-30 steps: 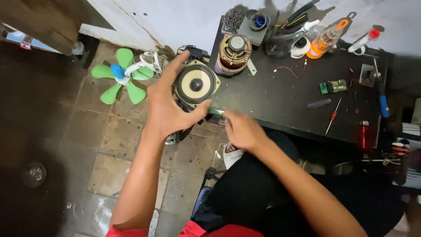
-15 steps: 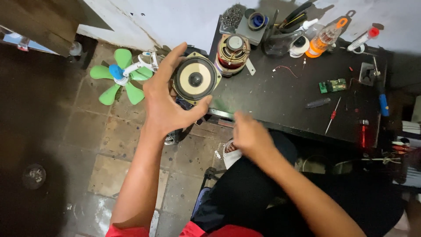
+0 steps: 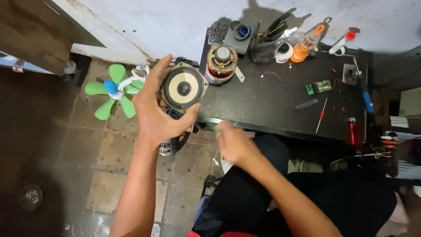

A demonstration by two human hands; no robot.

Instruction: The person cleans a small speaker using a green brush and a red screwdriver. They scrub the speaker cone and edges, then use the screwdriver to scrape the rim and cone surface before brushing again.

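Observation:
My left hand (image 3: 154, 115) grips a round speaker (image 3: 184, 87) with a cream cone and black centre, held up beside the left end of a black table (image 3: 272, 101). My right hand (image 3: 233, 142) is blurred, low at the table's front edge, and whether it holds anything cannot be made out. A second speaker (image 3: 221, 63) lies magnet side up on the table, just right of the held one.
A green and white fan (image 3: 116, 90) lies on the tiled floor to the left. On the table are a small green circuit board (image 3: 319, 87), a red screwdriver (image 3: 321, 115), a blue-handled tool (image 3: 365, 97), an orange bottle (image 3: 306, 44) and a holder of tools (image 3: 267, 41).
My left hand has turned and lifted the speaker slightly. My right hand has dropped away from the table edge toward my lap and is now blurred with motion.

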